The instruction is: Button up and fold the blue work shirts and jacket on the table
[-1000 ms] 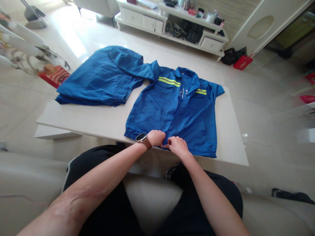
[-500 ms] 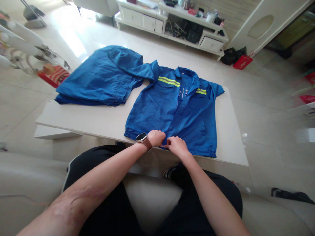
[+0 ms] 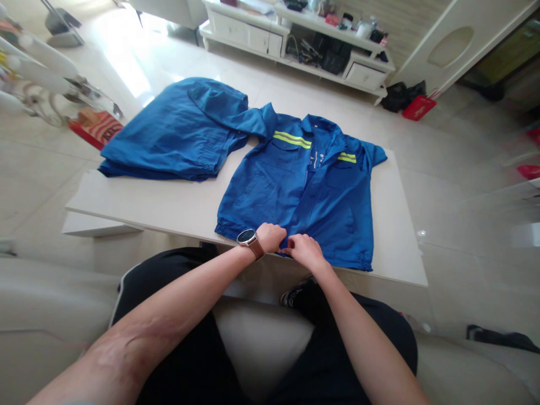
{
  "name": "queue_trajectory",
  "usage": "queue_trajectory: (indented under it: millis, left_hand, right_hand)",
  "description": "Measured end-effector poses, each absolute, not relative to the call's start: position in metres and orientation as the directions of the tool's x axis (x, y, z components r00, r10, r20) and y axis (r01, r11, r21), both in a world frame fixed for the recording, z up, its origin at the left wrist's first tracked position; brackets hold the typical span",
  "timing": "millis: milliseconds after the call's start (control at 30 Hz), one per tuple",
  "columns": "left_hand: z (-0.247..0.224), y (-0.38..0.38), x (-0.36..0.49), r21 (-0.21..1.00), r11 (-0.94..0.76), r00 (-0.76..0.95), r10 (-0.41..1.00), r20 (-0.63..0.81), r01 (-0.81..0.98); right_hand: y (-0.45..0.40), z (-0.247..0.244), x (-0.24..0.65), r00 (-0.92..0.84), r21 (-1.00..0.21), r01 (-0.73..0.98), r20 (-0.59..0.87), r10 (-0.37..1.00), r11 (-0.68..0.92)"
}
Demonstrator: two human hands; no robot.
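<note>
A blue work jacket (image 3: 270, 191) with yellow reflective stripes lies front side up, its collar pointing away from me and its front partly open. At the middle of its bottom hem, my left hand (image 3: 271, 237), with a watch (image 3: 246, 237) on the wrist, is closed on the cloth by the front opening. Close beside it, my right hand (image 3: 304, 250) pinches the hem on the other side of the opening. The fingertips nearly meet, and the small part between them is hidden.
The jacket lies on a white table (image 3: 400, 225). Folded blue garments (image 3: 169, 135) are piled at the table's left end, touching the jacket's sleeve. A red paper bag (image 3: 95, 128) stands behind on the left. Across the floor is a white TV cabinet (image 3: 240, 34).
The view has shifted slightly, moving everything a little to the right. Both hands keep their hold at the jacket's hem, with hardly any other visible movement.
</note>
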State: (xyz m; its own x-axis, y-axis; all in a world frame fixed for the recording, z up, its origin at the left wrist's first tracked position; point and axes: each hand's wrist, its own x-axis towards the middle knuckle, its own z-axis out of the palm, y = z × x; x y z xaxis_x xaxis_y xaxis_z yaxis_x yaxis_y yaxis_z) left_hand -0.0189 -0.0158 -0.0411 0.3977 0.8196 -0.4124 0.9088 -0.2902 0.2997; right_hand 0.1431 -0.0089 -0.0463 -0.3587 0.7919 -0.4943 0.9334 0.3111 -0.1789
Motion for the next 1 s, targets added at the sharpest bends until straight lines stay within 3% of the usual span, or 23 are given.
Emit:
queue_trajectory:
  millis: [733, 867, 1000]
  left_hand:
    - [-0.041, -0.015, -0.019, 0.309, -0.272, 0.387, 0.821, -0.419, 0.912]
    - [-0.037, -0.007, -0.026, 0.351, -0.244, 0.396, 0.788, -0.471, 0.904]
    - [-0.033, -0.004, -0.033, 0.33, -0.254, 0.356, 0.885, -0.3, 0.909]
  right_hand:
    - [-0.007, -0.044, 0.144, -0.384, -0.224, 0.923, -0.512, 0.769, 0.311]
    - [-0.005, -0.038, 0.146, -0.446, -0.267, 0.891, -0.366, 0.817, 0.367]
    - [-0.003, -0.038, 0.15, -0.434, -0.241, 0.893, -0.228, 0.872, 0.381]
